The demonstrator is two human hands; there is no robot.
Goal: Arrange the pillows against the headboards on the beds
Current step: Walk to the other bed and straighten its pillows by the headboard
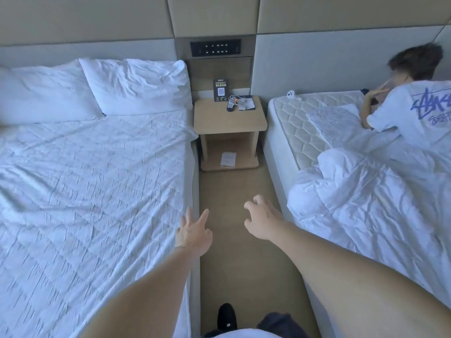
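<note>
Standing in the carpeted aisle (234, 240) between two beds, both arms stretched forward. Left hand (194, 234) spread wide, fingers straight, holding nothing, hovering over the edge of the left bed (85, 191). Right hand (262, 220) loosely clawed, fingers bent but empty, out over the aisle near the right bed (292, 123).

On the left bed, two white pillows side by side at the head: far pillow (41, 93) and near pillow (139, 86), both leaning up against the padded headboard (85, 48), touching each other, rumpled sheet spread below.

On the right bed, bare quilted mattress showing at the head, crumpled white duvet (366, 203) heaped lower down, another person in a white printed T-shirt (415, 113) lying across it.

Between the beds, a wooden nightstand (229, 118) carrying a remote (230, 106), a small black sign card (220, 90) and some cables, switch panel (215, 48) on the wall above, a paper slip (228, 159) on the lower shelf.

Down at the bottom edge, a black shoe (227, 315) on the carpet.
</note>
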